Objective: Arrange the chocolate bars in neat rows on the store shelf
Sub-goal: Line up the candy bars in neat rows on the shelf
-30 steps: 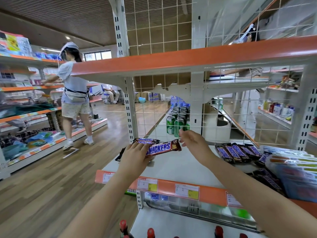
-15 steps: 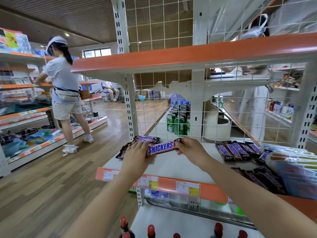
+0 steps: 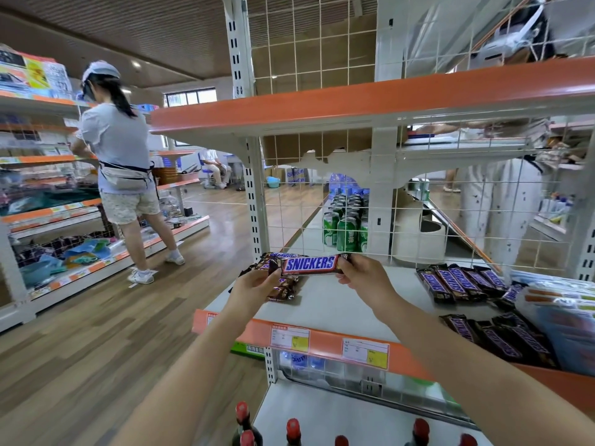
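Snickers bar (image 3: 309, 264): brown wrapper, blue lettering on white, held level above the shelf (image 3: 335, 304) near its left edge. Left hand (image 3: 254, 286) pinches one end, right hand (image 3: 360, 273) the other. Loose bars (image 3: 283, 289) heaped beneath.

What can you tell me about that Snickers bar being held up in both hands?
The Snickers bar is a long bar in a glossy brown wrapper with blue lettering on a white, red-edged panel. It looks sealed and whole. It is held level, label toward the camera, above the white shelf. The left hand pinches its left end, the right hand its right end.
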Demonstrator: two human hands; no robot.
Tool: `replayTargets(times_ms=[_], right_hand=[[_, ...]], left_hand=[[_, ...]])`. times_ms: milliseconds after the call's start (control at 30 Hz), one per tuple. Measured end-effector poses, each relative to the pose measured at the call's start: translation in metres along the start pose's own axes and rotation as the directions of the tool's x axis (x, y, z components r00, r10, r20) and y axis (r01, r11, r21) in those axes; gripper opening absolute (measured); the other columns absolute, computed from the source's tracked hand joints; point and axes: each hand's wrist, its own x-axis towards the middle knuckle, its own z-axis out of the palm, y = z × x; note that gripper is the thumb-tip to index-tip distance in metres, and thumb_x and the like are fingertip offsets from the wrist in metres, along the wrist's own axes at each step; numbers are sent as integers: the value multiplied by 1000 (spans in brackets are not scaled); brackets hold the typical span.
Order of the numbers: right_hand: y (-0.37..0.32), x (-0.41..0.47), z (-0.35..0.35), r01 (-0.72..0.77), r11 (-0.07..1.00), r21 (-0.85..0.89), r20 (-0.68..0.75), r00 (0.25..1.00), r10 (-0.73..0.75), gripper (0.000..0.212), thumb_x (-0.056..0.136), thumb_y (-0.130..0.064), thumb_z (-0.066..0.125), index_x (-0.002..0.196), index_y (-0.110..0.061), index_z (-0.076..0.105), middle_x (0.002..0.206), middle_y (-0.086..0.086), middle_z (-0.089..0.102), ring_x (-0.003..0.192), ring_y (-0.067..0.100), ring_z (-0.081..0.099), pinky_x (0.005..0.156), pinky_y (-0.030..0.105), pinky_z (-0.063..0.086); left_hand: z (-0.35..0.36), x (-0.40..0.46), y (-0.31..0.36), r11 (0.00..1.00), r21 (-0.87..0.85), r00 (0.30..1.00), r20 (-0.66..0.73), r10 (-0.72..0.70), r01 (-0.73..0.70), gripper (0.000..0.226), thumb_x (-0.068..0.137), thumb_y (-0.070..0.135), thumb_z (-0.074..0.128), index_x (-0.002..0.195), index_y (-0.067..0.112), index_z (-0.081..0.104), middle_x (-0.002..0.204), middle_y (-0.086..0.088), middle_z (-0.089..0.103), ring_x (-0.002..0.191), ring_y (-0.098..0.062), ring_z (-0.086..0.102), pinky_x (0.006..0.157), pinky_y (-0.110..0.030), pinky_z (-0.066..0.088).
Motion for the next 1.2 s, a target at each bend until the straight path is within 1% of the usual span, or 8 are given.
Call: replayTargets(times_ms=[167, 300, 400, 567, 700, 967, 1100, 1200], right_hand=[[-3, -4, 15, -7, 999, -41, 73, 997, 10, 21, 98, -24, 47, 83, -15, 59, 84, 3, 66, 68, 5, 58, 67, 21, 42], [-5, -2, 24, -35, 998, -57, 111, 993, 41, 21, 97, -25, 48, 93, -10, 62, 85, 2, 66, 67, 6, 57, 65, 19, 41], [-4, -2, 34, -45, 996, -77, 119, 991, 54, 22, 97, -25, 49, 79, -17, 60, 77, -2, 63, 68, 10, 56, 62, 20, 40], [3, 2, 60, -75, 988, -131, 82, 993, 86, 21, 93, -28, 55, 74, -19, 55, 80, 3, 64, 75, 19, 58, 63, 26, 40], [9, 7, 77, -151, 974, -171, 140, 974, 176, 26, 93, -24, 55, 67, -19, 52, 83, 8, 64, 75, 20, 59, 56, 23, 38], [26, 20, 103, -164, 922, -350, 289, 918, 273, 28, 84, -19, 66, 64, -19, 46, 63, -2, 48, 55, 11, 45, 48, 20, 33], [29, 28, 106, -128, 898, -420, 310, 910, 274, 27, 80, -19, 69, 66, -17, 46, 66, -1, 52, 60, 14, 50, 50, 22, 35], [33, 32, 109, -89, 886, -454, 308, 918, 250, 17, 77, -17, 69, 79, -11, 54, 80, 8, 63, 81, 27, 64, 63, 25, 45]], left_hand=[[-7, -1, -1, 996, -89, 1000, 1, -27, 27, 16, 94, 18, 55, 82, 13, 63, 74, -3, 66, 65, -11, 60, 63, -17, 50], [-17, 1, -5, 998, -56, 999, -16, -41, 40, 17, 95, 16, 53, 83, 7, 62, 69, -4, 65, 58, -10, 59, 61, -19, 46], [-25, 7, -11, 999, -28, 998, -47, -38, 37, 24, 96, 13, 48, 76, 9, 60, 53, 5, 64, 43, -2, 56, 55, -20, 41], [-39, 18, -23, 991, 132, 996, -87, 21, -10, 38, 98, 5, 39, 64, 9, 54, 60, -7, 56, 53, -18, 50, 44, -14, 37], [-50, 30, -36, 945, 326, 992, -119, 47, -6, 40, 95, 8, 44, 56, 13, 52, 60, -9, 57, 56, -22, 50, 59, -27, 39], [-60, 48, -50, 745, 661, 991, -137, -3, 94, 34, 89, 12, 49, 55, 10, 47, 56, -10, 46, 64, -26, 42, 51, -30, 24], [-59, 57, -59, 672, 721, 984, -161, -79, 171, 22, 87, 17, 55, 65, 15, 55, 65, -6, 52, 72, -27, 48, 57, -25, 31], [-59, 63, -62, 642, 748, 984, -164, -67, 168, 14, 88, 20, 54, 75, 18, 60, 78, -7, 58, 80, -28, 54, 64, -26, 35]])
